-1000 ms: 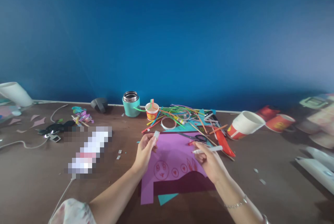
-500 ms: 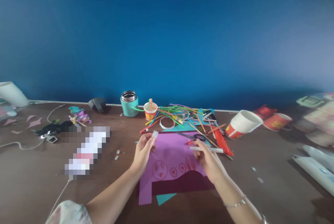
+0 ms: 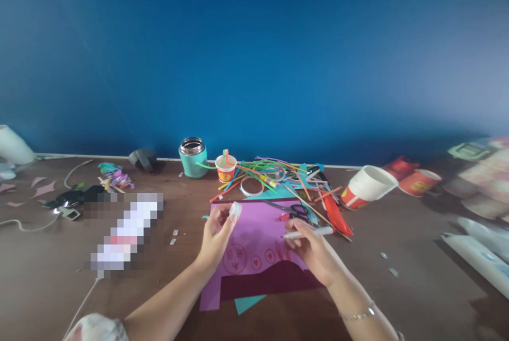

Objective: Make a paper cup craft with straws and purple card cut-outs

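Observation:
My left hand (image 3: pixel 214 237), fingers closed, pinches a small whitish translucent piece (image 3: pixel 235 210) above the purple sheet's left side; its kind is unclear. A white felt-tip pen (image 3: pixel 308 233) is gripped in my right hand (image 3: pixel 314 251), its reddish tip pointing left over the sheet. The purple paper (image 3: pixel 254 224) carries red drawings: a round face, two small circles with hearts, and long ears partly behind my right fingers. A red pen cap (image 3: pixel 283 217) lies near those fingers, beside black-handled scissors (image 3: pixel 298 212). Under the sheet shows dark maroon paper (image 3: pixel 270 282).
Behind the sheet lies a tangle of coloured sticks (image 3: pixel 270 168) with a tape roll (image 3: pixel 252 186). A turquoise jar (image 3: pixel 193 160) and a paper cup (image 3: pixel 226 169) stand by the wall. More cups (image 3: pixel 369 187) lie right; a blurred-out device (image 3: pixel 127 232) lies left.
The view has shifted slightly, so most things appear further left. The pen in my right hand has tilted and its tip sits a little lower. The left hand's piece has turned slightly.

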A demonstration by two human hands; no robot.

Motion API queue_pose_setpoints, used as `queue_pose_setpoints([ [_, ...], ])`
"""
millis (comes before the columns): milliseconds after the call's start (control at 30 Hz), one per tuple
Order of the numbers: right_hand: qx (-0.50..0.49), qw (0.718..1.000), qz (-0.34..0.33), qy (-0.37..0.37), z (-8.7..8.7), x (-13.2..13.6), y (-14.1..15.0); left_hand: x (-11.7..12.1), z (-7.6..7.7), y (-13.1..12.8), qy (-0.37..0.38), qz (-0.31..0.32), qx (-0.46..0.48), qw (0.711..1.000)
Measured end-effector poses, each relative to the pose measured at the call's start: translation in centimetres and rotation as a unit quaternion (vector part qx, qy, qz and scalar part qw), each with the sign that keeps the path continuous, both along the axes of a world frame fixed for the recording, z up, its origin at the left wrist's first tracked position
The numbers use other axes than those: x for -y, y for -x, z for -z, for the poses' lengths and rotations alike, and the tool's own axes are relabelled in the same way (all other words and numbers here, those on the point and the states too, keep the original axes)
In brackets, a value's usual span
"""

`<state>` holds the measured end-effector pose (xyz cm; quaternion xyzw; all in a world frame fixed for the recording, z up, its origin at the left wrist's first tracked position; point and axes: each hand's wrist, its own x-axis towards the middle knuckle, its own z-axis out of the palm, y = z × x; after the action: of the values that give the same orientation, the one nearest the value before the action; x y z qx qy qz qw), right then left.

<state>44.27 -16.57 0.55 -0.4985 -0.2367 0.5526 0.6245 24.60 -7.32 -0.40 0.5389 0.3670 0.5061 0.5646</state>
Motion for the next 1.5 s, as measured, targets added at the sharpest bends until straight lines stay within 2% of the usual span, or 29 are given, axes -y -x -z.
queue_pose_setpoints([
  [100, 0.080, 0.996, -0.028, 0.007, -0.1, 0.6, -0.6, -0.1, -0.4, -0.1, 0.020, -0.012, 0.004, 1.000],
  [233, 0.153, 0.979, -0.120, 0.058, -0.5, 1.1, -1.3, -0.1, -0.7, -0.2, 0.025, -0.012, 0.008, 1.000],
  [267, 0.161, 0.978, -0.121, 0.057, -0.6, 1.1, -1.4, -0.1, -0.7, -0.2, 0.024, -0.012, 0.008, 1.000],
  [400, 0.221, 0.974, -0.053, 0.008, -0.6, 0.9, -1.6, -0.1, -0.7, -0.2, 0.026, -0.011, 0.013, 1.000],
  [567, 0.215, 0.966, -0.139, 0.046, -0.1, 0.8, -1.4, -0.2, -0.7, -0.2, 0.030, -0.008, 0.021, 0.999],
  [733, 0.289, 0.957, -0.028, -0.021, -0.4, 0.5, -1.2, -0.2, -0.8, -0.2, 0.025, -0.007, 0.021, 0.999],
  [900, 0.287, 0.956, -0.062, -0.004, -0.3, 0.5, -0.8, -0.1, -0.8, -0.1, 0.019, -0.006, 0.020, 1.000],
  [967, 0.303, 0.952, -0.046, -0.010, -0.1, 0.5, -1.1, -0.1, -0.8, -0.1, 0.017, -0.007, 0.018, 1.000],
  [1033, 0.360, 0.932, -0.026, -0.019, 0.2, 0.5, -1.5, -0.1, -0.8, -0.1, 0.017, -0.009, 0.016, 1.000],
  [1100, 0.443, 0.896, -0.022, -0.032, 0.6, 0.4, -2.0, -0.1, -0.7, -0.1, 0.022, -0.010, 0.016, 1.000],
  [1167, 0.512, 0.857, -0.034, -0.047, 1.0, 0.4, -2.4, -0.2, -0.7, -0.1, 0.029, -0.009, 0.020, 0.999],
  [1233, 0.545, 0.834, -0.057, -0.064, 1.3, 0.5, -2.5, -0.3, -0.6, -0.2, 0.033, -0.007, 0.024, 0.999],
  [1367, 0.564, 0.814, -0.103, -0.095, 1.3, 0.7, -2.2, -0.4, -0.5, -0.2, 0.031, -0.003, 0.027, 0.999],
  [1500, 0.577, 0.803, -0.126, -0.085, 1.1, 0.7, -1.9, -0.3, -0.4, -0.1, 0.022, 0.001, 0.021, 1.000],
])
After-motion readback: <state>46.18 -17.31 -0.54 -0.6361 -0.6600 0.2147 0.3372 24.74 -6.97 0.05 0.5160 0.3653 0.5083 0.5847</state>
